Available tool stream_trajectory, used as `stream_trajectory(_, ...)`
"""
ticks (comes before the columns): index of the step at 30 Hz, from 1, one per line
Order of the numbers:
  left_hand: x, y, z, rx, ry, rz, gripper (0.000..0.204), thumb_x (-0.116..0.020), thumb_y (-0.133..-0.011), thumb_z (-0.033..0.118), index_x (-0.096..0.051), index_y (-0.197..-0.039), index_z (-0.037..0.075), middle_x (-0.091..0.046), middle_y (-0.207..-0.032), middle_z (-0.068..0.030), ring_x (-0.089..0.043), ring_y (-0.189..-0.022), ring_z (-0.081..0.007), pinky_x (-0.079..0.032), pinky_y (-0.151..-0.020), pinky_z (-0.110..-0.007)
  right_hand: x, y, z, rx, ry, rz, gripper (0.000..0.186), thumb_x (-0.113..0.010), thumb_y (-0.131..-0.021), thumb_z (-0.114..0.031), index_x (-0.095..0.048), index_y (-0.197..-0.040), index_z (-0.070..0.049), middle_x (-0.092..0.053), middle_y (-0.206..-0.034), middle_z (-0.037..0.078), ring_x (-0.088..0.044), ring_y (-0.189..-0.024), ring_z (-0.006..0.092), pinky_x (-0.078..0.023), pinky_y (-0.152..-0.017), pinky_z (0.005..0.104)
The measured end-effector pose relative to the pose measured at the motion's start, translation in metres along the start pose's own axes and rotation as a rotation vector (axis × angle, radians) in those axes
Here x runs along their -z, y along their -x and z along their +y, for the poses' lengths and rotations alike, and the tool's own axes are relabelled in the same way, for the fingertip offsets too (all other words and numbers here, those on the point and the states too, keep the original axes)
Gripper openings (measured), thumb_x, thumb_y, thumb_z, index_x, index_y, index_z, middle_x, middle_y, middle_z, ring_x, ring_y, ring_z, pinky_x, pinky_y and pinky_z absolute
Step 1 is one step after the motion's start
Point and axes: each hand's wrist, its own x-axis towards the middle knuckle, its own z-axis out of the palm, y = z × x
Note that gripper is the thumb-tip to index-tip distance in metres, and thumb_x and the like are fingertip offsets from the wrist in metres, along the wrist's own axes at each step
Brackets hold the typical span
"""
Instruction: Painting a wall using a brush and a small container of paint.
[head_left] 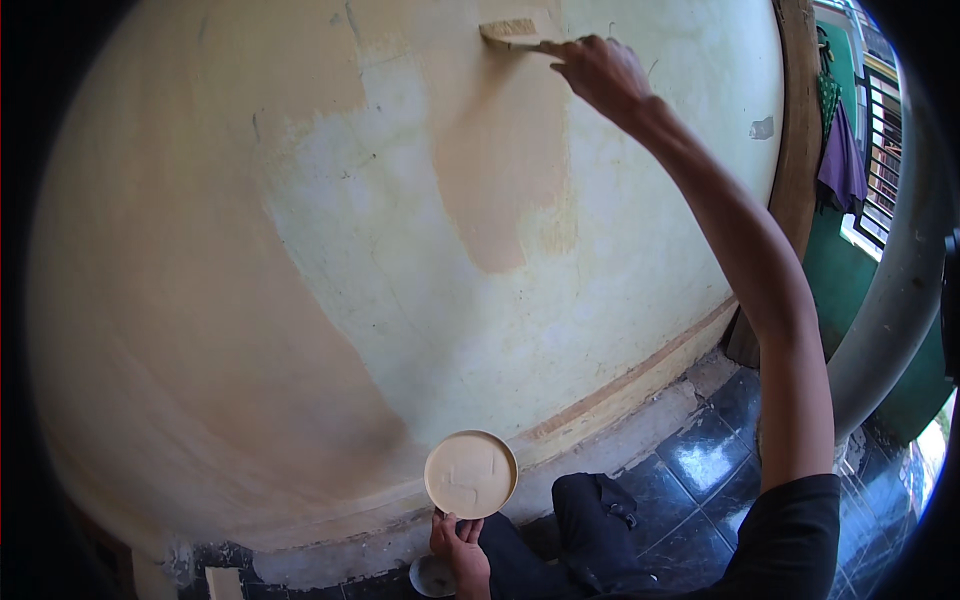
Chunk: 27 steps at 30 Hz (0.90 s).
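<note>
My right hand (pixel 605 75) is closed round the handle of a wide paintbrush (pixel 508 28), whose bristles lie against the upper part of the wall (pixel 370 210). Beige paint covers the wall's left side and a broad upright patch under the brush; pale greenish-white wall shows between and to the right. Low in front of me, my left hand (pixel 460 545) grips a round, shallow container of beige paint (pixel 471 474) by its near rim. Its fingers show at that rim, and the rest of the grip is hidden beneath.
A grey round vessel (pixel 433 577) stands beside my left wrist. Dark glossy tiles (pixel 700 465) cover the floor. A wooden post (pixel 797 130) edges the wall at right, with a purple umbrella (pixel 843 165) hanging beyond it and a grey pipe (pixel 890 330) nearby.
</note>
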Motion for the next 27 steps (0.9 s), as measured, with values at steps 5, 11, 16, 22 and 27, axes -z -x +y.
stream_trajectory(5,0.009,0.002,0.01,-0.059,0.0,0.037,0.046,-0.053,-0.085,0.015,-0.047,-0.13,0.006,-0.061,-0.11,-0.0112,-0.065,-0.09,-0.0283,-0.056,-0.077,-0.036,0.015,0.09,-0.058,0.083,-0.121,-0.426,0.015,-0.059,-0.087,-0.015,-0.071,-0.096,-0.015,-0.066,-0.07,0.011,-0.066,-0.065,0.0294,-0.052,-0.057,0.0428)
stream_trajectory(11,-0.002,-0.007,0.0,-0.011,-0.066,-0.016,0.045,-0.054,-0.087,0.024,-0.048,-0.129,0.007,-0.058,-0.114,-0.0094,-0.062,-0.096,-0.0256,-0.054,-0.079,-0.033,0.046,-0.02,0.017,-0.24,0.024,0.126,0.025,-0.056,-0.09,-0.033,-0.07,-0.106,-0.02,-0.066,-0.065,0.009,-0.061,-0.056,0.029,-0.048,-0.057,0.0408)
stream_trajectory(16,-0.001,0.0,0.006,-0.006,-0.055,0.024,0.045,-0.053,-0.087,0.023,-0.048,-0.129,0.007,-0.057,-0.116,-0.0095,-0.061,-0.097,-0.0259,-0.053,-0.08,-0.033,0.016,0.011,-0.015,-0.281,-0.451,-0.314,0.019,-0.061,-0.085,-0.023,-0.074,-0.098,-0.02,-0.069,-0.074,0.008,-0.064,-0.069,0.0294,-0.049,-0.062,0.0407)
stream_trajectory(22,-0.004,-0.003,-0.001,-0.009,-0.081,-0.006,0.048,-0.053,-0.086,0.023,-0.046,-0.131,0.007,-0.057,-0.116,-0.0088,-0.061,-0.099,-0.0264,-0.052,-0.083,-0.034,0.054,0.003,0.02,-0.243,-0.034,0.055,0.017,-0.061,-0.086,-0.022,-0.072,-0.099,-0.023,-0.068,-0.072,0.006,-0.064,-0.064,0.0266,-0.05,-0.057,0.0383)
stream_trajectory(27,-0.002,-0.001,-0.007,-0.01,-0.054,-0.002,0.047,-0.055,-0.087,0.024,-0.046,-0.13,0.007,-0.056,-0.118,-0.0085,-0.061,-0.098,-0.0257,-0.053,-0.083,-0.033,-0.02,0.044,0.02,-0.186,-0.064,0.011,0.025,-0.061,-0.089,-0.023,-0.066,-0.113,-0.023,-0.067,-0.073,0.011,-0.063,-0.059,0.0279,-0.049,-0.05,0.0393)
